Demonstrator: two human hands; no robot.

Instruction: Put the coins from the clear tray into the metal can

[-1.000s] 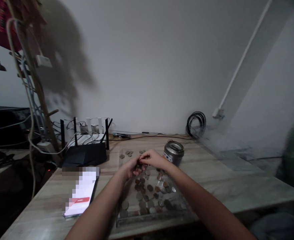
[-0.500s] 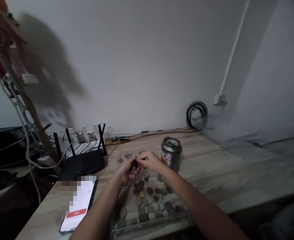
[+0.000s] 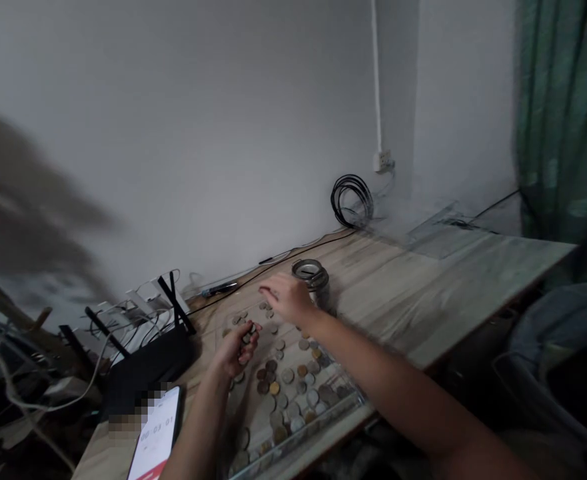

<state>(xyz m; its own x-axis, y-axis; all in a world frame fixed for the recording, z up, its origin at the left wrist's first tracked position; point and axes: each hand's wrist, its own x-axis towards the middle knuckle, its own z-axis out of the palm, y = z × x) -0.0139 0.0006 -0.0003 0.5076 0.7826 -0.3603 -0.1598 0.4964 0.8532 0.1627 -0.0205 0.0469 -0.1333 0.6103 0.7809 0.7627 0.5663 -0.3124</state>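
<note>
My left hand (image 3: 238,348) is curled around several coins (image 3: 248,333), above the left side of a clear shallow tray (image 3: 293,437). Silver, copper and gold-coloured coins (image 3: 288,375) lie spread over the tray. My right hand (image 3: 288,299) is raised over the tray's far part, its fingers bent together and pointing left; whatever they hold is hidden. Just behind that hand stands a metal coin bank shaped like a can (image 3: 309,270), with a dark slot in its lid. My right hand and wrist cover part of its side.
A phone (image 3: 156,433) with a lit screen lies left of my left forearm. Behind it sit a black router (image 3: 148,363) and white plugs with cables. A pen-like item (image 3: 220,289) and a coiled black cable (image 3: 352,201) are by the wall. Right, a clear panel (image 3: 433,230) lies on the table.
The camera view has turned to the right and tilted. My right hand has parted from my left hand and moved toward the can-shaped coin bank. My left hand still holds coins.
</note>
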